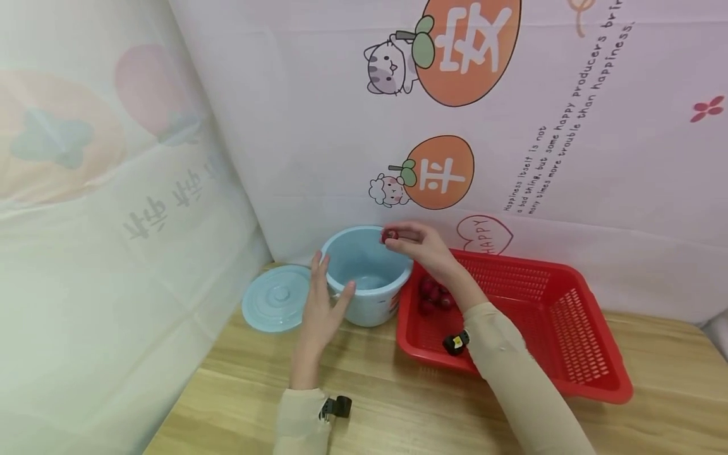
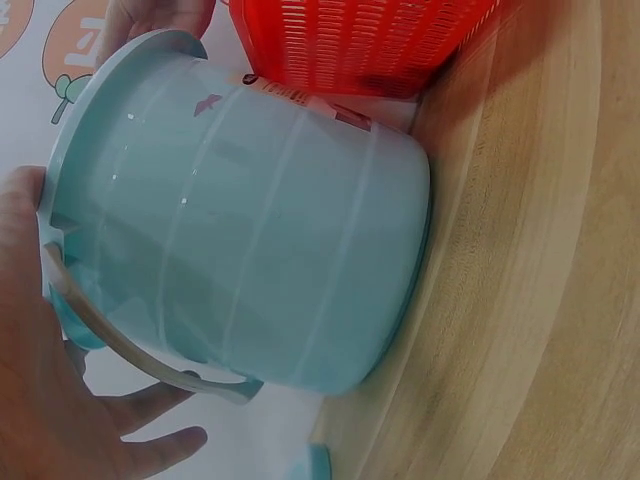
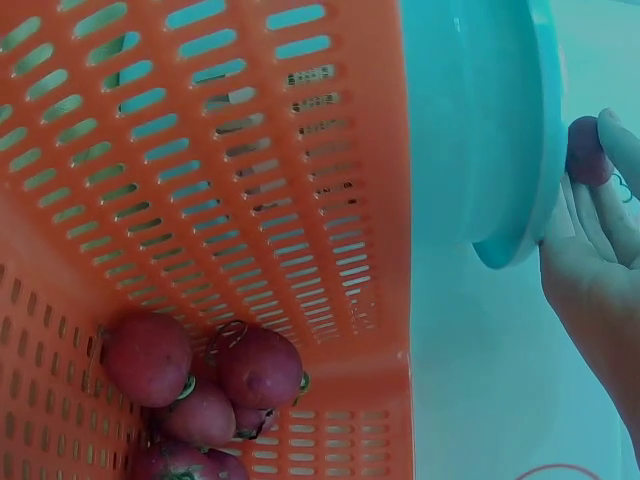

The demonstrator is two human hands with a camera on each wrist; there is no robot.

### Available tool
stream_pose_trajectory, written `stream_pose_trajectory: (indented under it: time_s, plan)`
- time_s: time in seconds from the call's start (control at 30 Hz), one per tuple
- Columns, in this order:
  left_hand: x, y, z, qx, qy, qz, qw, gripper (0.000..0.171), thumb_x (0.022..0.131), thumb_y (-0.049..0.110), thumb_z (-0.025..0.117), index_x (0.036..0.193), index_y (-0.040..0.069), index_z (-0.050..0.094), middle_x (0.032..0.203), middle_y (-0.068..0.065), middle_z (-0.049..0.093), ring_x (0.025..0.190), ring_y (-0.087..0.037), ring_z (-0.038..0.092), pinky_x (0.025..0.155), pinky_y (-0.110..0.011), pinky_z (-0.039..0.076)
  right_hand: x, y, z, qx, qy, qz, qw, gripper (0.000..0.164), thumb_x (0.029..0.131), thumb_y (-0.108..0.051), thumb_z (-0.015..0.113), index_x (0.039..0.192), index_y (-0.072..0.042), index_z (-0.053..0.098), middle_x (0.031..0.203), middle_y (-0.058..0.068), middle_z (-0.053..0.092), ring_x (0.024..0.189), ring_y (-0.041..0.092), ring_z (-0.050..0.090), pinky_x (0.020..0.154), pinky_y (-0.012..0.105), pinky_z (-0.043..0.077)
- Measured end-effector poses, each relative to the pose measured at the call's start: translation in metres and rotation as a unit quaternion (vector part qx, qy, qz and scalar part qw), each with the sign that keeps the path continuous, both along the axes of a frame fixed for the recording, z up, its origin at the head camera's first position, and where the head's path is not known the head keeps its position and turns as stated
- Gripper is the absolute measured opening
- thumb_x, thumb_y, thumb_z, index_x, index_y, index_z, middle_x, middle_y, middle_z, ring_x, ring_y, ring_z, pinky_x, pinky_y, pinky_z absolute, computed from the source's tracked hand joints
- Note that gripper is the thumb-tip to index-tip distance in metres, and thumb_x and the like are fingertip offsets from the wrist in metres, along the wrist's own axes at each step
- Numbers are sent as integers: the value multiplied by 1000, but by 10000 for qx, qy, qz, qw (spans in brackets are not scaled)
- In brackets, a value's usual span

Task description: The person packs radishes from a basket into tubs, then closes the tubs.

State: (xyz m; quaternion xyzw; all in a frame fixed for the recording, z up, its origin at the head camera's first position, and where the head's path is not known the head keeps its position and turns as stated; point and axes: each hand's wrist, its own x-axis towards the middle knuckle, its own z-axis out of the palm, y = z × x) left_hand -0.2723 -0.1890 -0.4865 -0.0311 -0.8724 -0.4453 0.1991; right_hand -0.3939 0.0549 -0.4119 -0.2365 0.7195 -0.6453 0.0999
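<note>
My right hand (image 1: pixel 418 244) pinches a radish (image 1: pixel 389 235), axis unclear, at the rim (image 1: pixel 375 292) of the upright bucket (image 1: pixel 366 309) my spread left hand (image 1: pixel 321 313) touches.

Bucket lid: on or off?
Off. The light-blue lid lies beside the bucket, which stands uncovered, its inside visible in the head view.

Small red radish (image 1: pixel 389 234) pinched at mouth of light-blue bucket (image 1: pixel 366 308); bucket upright, uncovered.
</note>
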Motion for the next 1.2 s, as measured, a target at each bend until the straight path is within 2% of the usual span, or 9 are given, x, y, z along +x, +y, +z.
stream_pose_trajectory:
  time_s: [0.37, 0.57, 0.67, 0.8, 0.87, 1.03, 1.2]
  plan:
    - [-1, 3, 2, 8, -51, 39, 10000, 87, 104, 60, 55, 171, 20, 17, 177, 8, 1, 160, -31, 20, 120, -65, 30, 0, -8, -2, 103, 93, -15, 9999, 44, 96, -25, 81, 137, -14, 69, 131, 7, 72, 130, 23, 64, 111, 44, 49]
    - [0, 4, 3, -31, -81, 17, 10000, 87, 104, 60, 56, 171, 20, 17, 177, 8, 2, 160, -30, 21, 119, -64, 32, -2, -6, -5, 365, 389, 5, 9986, 41, 97, -21, 79, 136, -12, 70, 130, 9, 72, 128, 26, 65, 107, 44, 53]
    - [-1, 1, 3, -31, -75, 22, 10000, 88, 104, 59, 57, 171, 18, 17, 178, 7, 2, 159, -32, 23, 119, -64, 33, -4, -10, -5, 561, 562, 153, 9967, 40, 98, -19, 78, 136, -12, 70, 130, 8, 72, 126, 26, 66, 104, 43, 55]
    - [-1, 5, 1, 11, -56, 45, 10000, 87, 104, 59, 57, 170, 18, 18, 177, 7, 3, 158, -32, 25, 117, -66, 35, -5, -7, -4, 869, 815, 414, 9920, 41, 99, -20, 77, 138, -9, 69, 130, 7, 72, 124, 26, 68, 101, 40, 57]
    - [-1, 2, 4, -37, -38, 92, 9999, 87, 104, 60, 56, 170, 19, 18, 177, 9, 4, 158, -32, 26, 115, -67, 36, -8, -12, 0, 1006, 936, 518, 9892, 43, 98, -18, 78, 138, -7, 68, 128, 8, 73, 123, 26, 68, 100, 40, 57]
    - [-1, 0, 7, -163, -180, 117, 9996, 88, 103, 66, 52, 171, 22, 17, 176, 14, 1, 157, -32, 28, 111, -69, 40, -10, -15, 8, 1396, 1078, 509, 9830, 41, 96, -12, 79, 134, -2, 70, 123, 11, 75, 119, 29, 70, 102, 43, 56]
    - [1, 0, 5, -172, -293, 225, 9992, 90, 102, 70, 52, 171, 25, 16, 176, 17, 2, 156, -32, 31, 110, -69, 41, -9, -19, 10, 1817, 1471, 571, 9706, 36, 94, -11, 81, 128, -2, 73, 118, 11, 76, 117, 28, 71, 104, 44, 55]
